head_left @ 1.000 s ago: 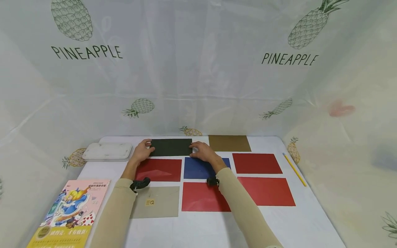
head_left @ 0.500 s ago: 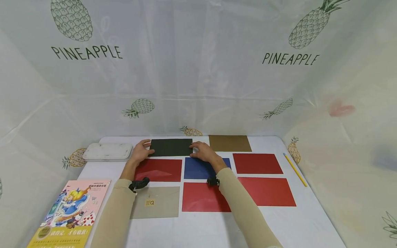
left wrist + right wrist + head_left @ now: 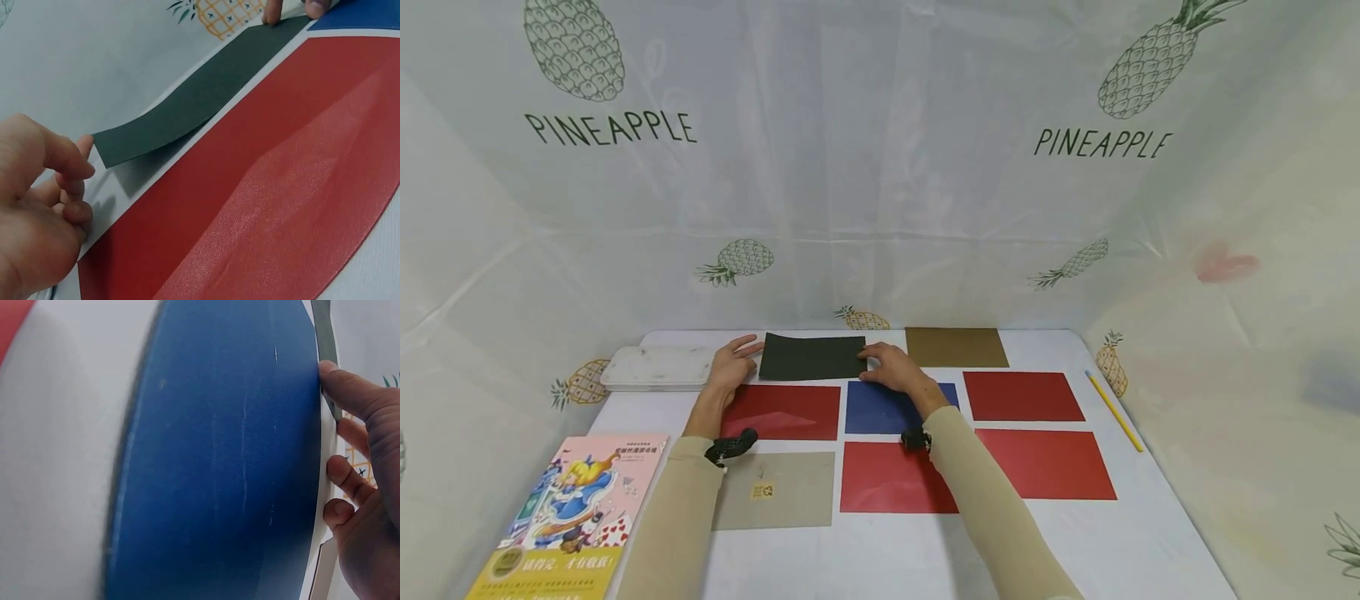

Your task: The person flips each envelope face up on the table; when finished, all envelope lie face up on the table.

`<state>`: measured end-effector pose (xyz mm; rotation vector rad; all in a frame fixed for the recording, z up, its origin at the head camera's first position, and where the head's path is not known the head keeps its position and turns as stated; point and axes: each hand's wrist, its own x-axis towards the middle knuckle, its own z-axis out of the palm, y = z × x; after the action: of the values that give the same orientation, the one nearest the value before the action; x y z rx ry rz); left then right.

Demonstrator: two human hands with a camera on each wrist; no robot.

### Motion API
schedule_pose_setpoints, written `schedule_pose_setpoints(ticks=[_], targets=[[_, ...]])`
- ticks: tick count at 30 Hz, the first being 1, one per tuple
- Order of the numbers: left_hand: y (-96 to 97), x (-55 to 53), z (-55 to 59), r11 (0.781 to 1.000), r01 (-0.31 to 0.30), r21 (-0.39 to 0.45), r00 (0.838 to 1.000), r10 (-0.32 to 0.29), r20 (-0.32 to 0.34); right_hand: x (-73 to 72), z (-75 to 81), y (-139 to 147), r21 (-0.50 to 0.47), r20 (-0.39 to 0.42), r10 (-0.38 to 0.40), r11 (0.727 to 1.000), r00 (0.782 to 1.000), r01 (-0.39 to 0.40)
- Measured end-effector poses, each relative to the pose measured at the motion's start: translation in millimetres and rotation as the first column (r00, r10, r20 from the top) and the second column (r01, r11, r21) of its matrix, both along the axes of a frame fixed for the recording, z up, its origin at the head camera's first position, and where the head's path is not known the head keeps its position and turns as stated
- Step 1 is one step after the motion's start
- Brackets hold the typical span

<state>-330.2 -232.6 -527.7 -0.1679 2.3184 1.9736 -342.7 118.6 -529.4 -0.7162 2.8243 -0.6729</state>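
A dark green rectangular paper sheet lies at the back of the table, its left end curving up off the white surface. My left hand is beside that raised end, fingers loosely spread; in the left wrist view one fingertip of the left hand is at the sheet's corner. At the opposite end, my right hand rests its thumb and fingertips on the sheet's edge. In the right wrist view the right hand shows its thumb on the green sheet, just past a blue sheet.
Red sheets, a beige one with a small sticker and a brown one lie in rows. A white flat case and a picture book are at left; a yellow pencil lies at right.
My left hand has moved slightly left, away from the green sheet, and its fingers have straightened. The sheet's left end has risen. My right hand has stayed in place.
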Motion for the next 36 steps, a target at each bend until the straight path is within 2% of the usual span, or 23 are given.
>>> schedule_pose_setpoints(ticks=[4,8,17,22,26,29,33,36], targets=[[-0.6,2.3,-1.0,1.0,-0.013,-0.01,1.0,0.012,-0.024,0.4,0.2,0,0.006,-0.002,0.0,1.0,1.0,0.0],[-0.6,3.6,-2.7,0.999,-0.003,-0.038,0.998,0.0,-0.059,0.8,0.6,0,0.005,-0.004,-0.009,1.0,1.0,0.009],[1.0,4.1,-5.8,1.0,-0.01,-0.007,0.992,0.009,-0.124,0.8,0.0,0,0.0,0.008,-0.008,1.0,1.0,0.008],[0.1,4.9,-7.1,0.991,-0.023,-0.13,0.987,0.001,-0.164,0.0,-1.4,3,-0.036,0.009,0.011,0.999,1.0,-0.01],[0.0,5.6,-8.9,0.968,-0.05,-0.244,0.982,0.002,-0.19,-1.3,-2.3,6,-0.069,0.025,0.023,0.997,0.999,-0.022],[0.1,5.7,-9.2,0.948,-0.092,-0.305,0.976,0.026,-0.214,-2.6,-2.5,8,-0.13,0.052,0.007,0.992,0.999,0.0],[1.0,5.8,-8.6,0.928,-0.144,-0.342,0.967,0.059,-0.246,-3.6,-2.7,12,-0.237,0.079,-0.029,0.97,0.996,0.047],[2.7,5.5,-9.3,0.929,-0.167,-0.33,0.959,0.075,-0.274,-2.3,-1.9,14,-0.315,0.084,-0.055,0.946,0.995,0.079]])
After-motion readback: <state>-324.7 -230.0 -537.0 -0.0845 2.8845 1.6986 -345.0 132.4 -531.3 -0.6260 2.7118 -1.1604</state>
